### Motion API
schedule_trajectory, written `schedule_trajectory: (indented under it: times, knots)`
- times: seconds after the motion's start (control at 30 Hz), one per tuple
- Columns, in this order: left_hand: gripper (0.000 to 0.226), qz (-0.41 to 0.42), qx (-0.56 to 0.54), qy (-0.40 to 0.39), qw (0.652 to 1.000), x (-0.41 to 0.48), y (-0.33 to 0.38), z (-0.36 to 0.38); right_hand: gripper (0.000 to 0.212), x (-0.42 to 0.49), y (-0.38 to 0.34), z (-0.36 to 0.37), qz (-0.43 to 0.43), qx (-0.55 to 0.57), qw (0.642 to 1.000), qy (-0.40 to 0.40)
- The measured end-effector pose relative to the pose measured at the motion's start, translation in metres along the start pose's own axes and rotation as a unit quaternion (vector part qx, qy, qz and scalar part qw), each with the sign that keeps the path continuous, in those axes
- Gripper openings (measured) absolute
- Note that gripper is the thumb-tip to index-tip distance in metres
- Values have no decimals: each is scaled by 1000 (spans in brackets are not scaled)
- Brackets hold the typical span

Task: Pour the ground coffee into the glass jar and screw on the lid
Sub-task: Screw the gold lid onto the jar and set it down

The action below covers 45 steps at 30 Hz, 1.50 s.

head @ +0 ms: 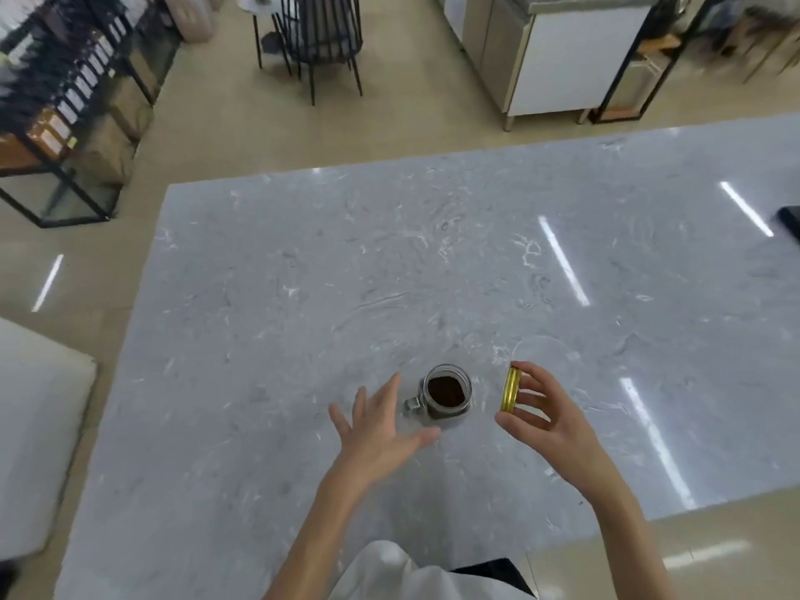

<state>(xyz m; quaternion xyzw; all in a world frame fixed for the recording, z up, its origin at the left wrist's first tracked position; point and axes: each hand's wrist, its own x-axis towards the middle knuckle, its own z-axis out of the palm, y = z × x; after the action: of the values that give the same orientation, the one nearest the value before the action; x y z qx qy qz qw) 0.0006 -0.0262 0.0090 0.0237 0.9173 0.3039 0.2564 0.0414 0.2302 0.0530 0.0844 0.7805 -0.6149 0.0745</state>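
A small glass jar with a side handle stands upright on the grey marble table, its mouth uncovered and dark ground coffee visible inside. My left hand hovers just left of the jar, fingers spread, holding nothing and not touching it. My right hand is to the right of the jar and grips a gold metal lid on edge between thumb and fingertips, a short gap away from the jar.
A faint clear round dish lies behind my right hand. A dark object sits at the table's right edge. Beyond the table are a black chair, shelving at the left and a steel cabinet.
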Motion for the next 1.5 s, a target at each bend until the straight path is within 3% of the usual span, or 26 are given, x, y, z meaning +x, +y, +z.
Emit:
schedule_trajectory:
  times: [0.07, 0.2, 0.27, 0.4, 0.53, 0.63, 0.8, 1.0, 1.2, 1.27, 1.43, 1.5]
  knots:
    - [114, 42, 19, -26, 999, 11, -3, 10, 65, -13, 4, 6, 16, 11, 999, 31]
    - [118, 112, -32, -33, 993, 35, 12, 15, 64, -26, 5, 15, 24, -2, 999, 49]
    - [116, 110, -120, -49, 985, 41, 18, 16, 64, -24, 5, 16, 17, -20, 999, 31]
    - [92, 108, -168, -25, 979, 49, 21, 22, 66, 11, -3, 11, -44, -142, 988, -51]
    - [84, 107, -245, -33, 963, 49, 17, 30, 73, 58, -25, 7, -146, -401, 892, -151]
    - [86, 116, -263, -48, 956, 52, 14, 28, 70, 83, -42, 17, -186, -515, 811, -205]
    - [87, 102, -228, -49, 967, 60, 12, 26, 71, 100, -59, 32, -234, -596, 713, -285]
    - [89, 106, -190, -36, 975, 66, 4, 33, 76, 108, -59, 39, -280, -623, 645, -343]
    - [81, 110, -172, -30, 978, 67, 5, 31, 70, 109, -64, 41, -286, -634, 629, -347]
    - [80, 119, -165, -30, 979, 68, 7, 30, 69, 102, -63, 45, -247, -649, 646, -317]
    - [65, 131, -164, -35, 977, 72, 13, 31, 66, 75, -53, 60, -122, -637, 739, -181]
    - [60, 142, -156, -35, 977, 72, 14, 29, 67, 70, -50, 67, -95, -653, 737, -142]
